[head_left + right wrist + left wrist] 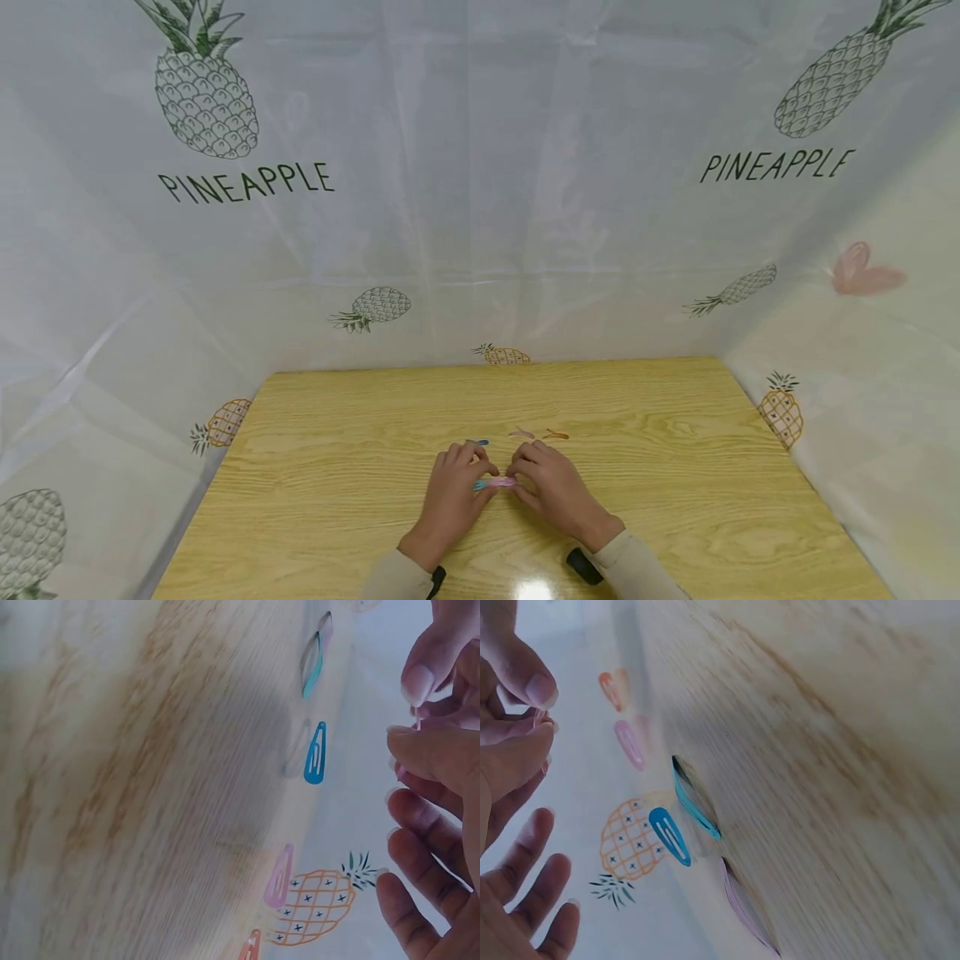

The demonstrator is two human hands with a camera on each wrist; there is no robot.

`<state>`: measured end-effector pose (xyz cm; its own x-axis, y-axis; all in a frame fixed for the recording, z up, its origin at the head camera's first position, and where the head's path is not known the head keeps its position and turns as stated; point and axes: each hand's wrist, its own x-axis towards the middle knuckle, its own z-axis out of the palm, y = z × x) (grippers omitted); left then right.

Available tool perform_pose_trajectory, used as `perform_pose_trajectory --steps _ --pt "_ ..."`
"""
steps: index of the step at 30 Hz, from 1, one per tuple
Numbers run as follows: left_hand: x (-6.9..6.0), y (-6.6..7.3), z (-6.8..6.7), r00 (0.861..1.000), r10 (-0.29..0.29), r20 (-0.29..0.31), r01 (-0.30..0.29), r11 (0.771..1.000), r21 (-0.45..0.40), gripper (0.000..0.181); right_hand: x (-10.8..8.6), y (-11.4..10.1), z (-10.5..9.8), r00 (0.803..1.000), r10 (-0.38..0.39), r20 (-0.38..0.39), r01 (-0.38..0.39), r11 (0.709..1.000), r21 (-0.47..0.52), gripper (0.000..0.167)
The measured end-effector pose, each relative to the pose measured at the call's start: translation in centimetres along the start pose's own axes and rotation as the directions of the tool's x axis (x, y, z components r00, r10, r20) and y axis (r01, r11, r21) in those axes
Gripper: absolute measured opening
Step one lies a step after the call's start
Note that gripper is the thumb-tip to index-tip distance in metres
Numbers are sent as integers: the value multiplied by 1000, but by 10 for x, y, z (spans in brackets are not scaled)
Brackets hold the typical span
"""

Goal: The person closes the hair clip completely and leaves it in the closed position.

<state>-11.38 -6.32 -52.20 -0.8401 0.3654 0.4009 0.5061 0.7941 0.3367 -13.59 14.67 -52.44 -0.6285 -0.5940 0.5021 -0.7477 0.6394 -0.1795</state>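
Observation:
Between the fingertips of both hands is a small pinkish hair clip (pixel 501 482), mostly covered by fingers in the wrist views. The left hand (pixel 452 502) pinches it from the left, with its other fingers spread apart in the left wrist view. From the right, the right hand (pixel 558 490) pinches it with thumb and forefinger. Whether the clip is open or closed cannot be told. A teal clip (pixel 694 806) and a light purple clip (pixel 744 915) stand on edge on the table nearby.
Beyond the hands lie a blue clip (pixel 316 754), a pink clip (pixel 279 877) and an orange clip (pixel 557 434) on the wooden table (pixel 337 433). Pineapple-print sheeting (pixel 480 208) encloses its back and sides. A black object (pixel 583 567) is by the right sleeve.

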Motion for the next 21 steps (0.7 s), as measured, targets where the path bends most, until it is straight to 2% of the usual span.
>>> perform_pose_trajectory --steps 4,11,21 --pt "3 0 5 999 39 -1 -39 996 82 16 -1 1 0 999 25 25 -25 1000 1 18" --pt "8 2 11 998 54 26 -57 989 137 11 -1 5 2 997 51 65 -50 999 -16 17" --pt "14 2 13 990 44 136 -73 973 217 9 2 9 6 990 69 124 -68 998 -14 18"
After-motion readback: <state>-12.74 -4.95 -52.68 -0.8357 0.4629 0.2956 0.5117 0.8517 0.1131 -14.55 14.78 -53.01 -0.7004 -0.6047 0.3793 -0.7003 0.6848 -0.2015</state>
